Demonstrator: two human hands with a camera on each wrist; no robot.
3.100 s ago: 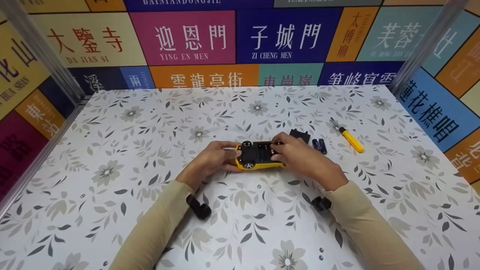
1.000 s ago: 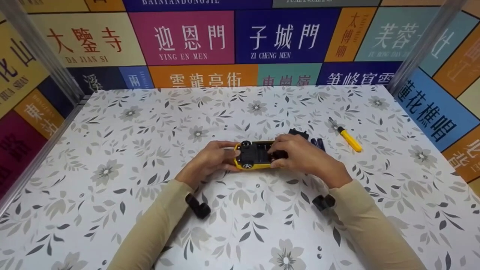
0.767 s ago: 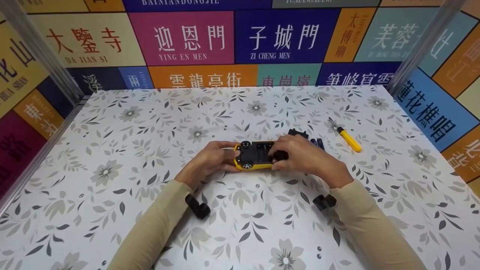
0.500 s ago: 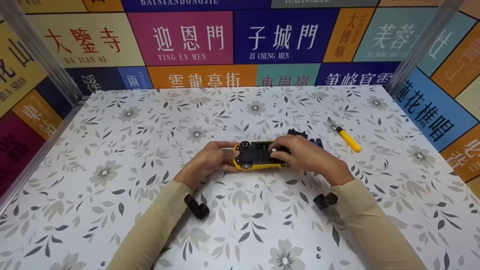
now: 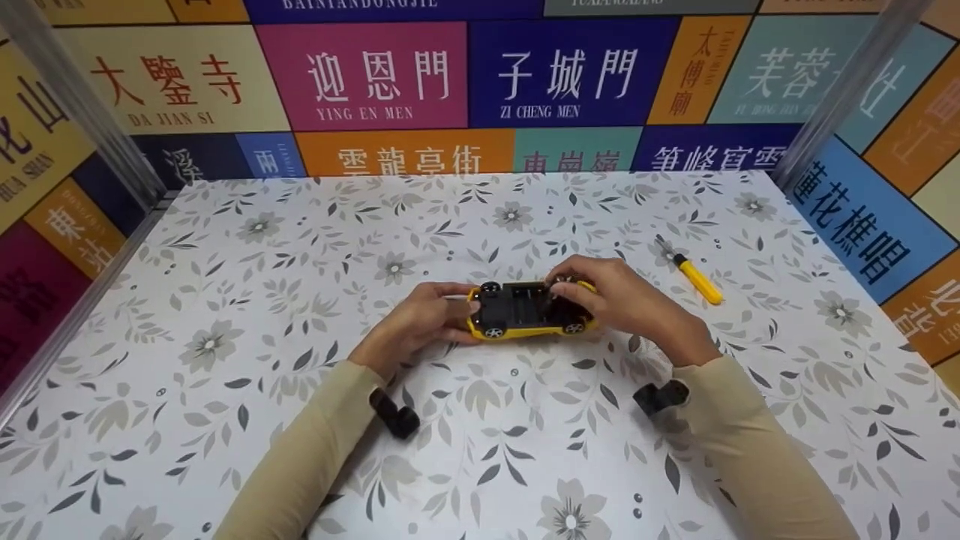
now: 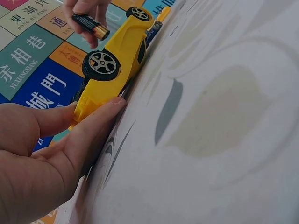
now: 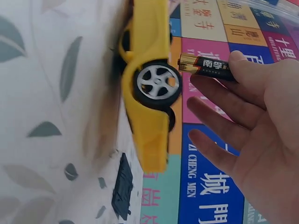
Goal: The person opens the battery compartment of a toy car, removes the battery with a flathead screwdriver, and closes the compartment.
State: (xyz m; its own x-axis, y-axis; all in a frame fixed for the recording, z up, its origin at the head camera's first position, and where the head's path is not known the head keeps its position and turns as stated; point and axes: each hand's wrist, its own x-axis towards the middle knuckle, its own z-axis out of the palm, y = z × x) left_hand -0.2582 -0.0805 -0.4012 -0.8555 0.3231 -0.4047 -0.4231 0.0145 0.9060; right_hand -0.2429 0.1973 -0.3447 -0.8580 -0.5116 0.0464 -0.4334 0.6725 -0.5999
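Note:
A yellow toy car [image 5: 517,330] lies upside down on the table, its black underside and open battery compartment [image 5: 529,306] facing up. My left hand [image 5: 424,315] grips one end of the car, thumb and fingers on its yellow body in the left wrist view. Above the compartment, my right hand [image 5: 619,300] pinches a black and gold battery [image 7: 208,66] between thumb and index finger. The battery is apart from the car in the right wrist view, its gold end towards the car. The right hand's other fingers are loosely bent.
A screwdriver with a yellow handle [image 5: 699,280] lies to the right. The black cover [image 7: 122,186] lies on the table beyond the car, hidden behind the right hand in the head view. A dark blue battery [image 6: 153,30] shows beyond the car.
My right hand has drawn back from the compartment, up and to the right, with the battery pinched. It now hides the cover and blue batteries. My left hand has stayed on the car.

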